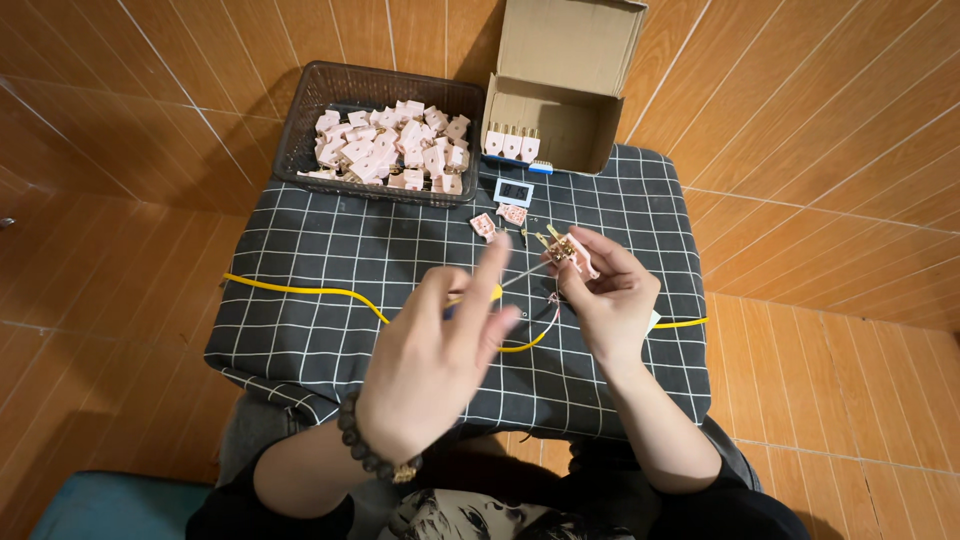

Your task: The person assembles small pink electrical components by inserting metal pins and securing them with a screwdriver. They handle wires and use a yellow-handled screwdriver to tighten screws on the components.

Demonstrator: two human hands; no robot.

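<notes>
My right hand [608, 296] grips a small pink plug body [572, 253] with brass prongs showing, held above the checked cloth. My left hand [440, 355], blurred by motion, holds a thin screwdriver [520, 275] with a yellow handle, its shaft pointing at the plug. A bead bracelet is on my left wrist. Two more pink plug parts [498, 221] lie on the cloth just beyond my hands.
A dark mesh basket [300, 130] full of pink plugs sits at the back left. An open cardboard box [560, 90] with three plugs standing inside is at the back right. A yellow cable [300, 290] runs across the black-and-white checked cloth [300, 330]. A small blue-framed item [513, 191] lies before the box.
</notes>
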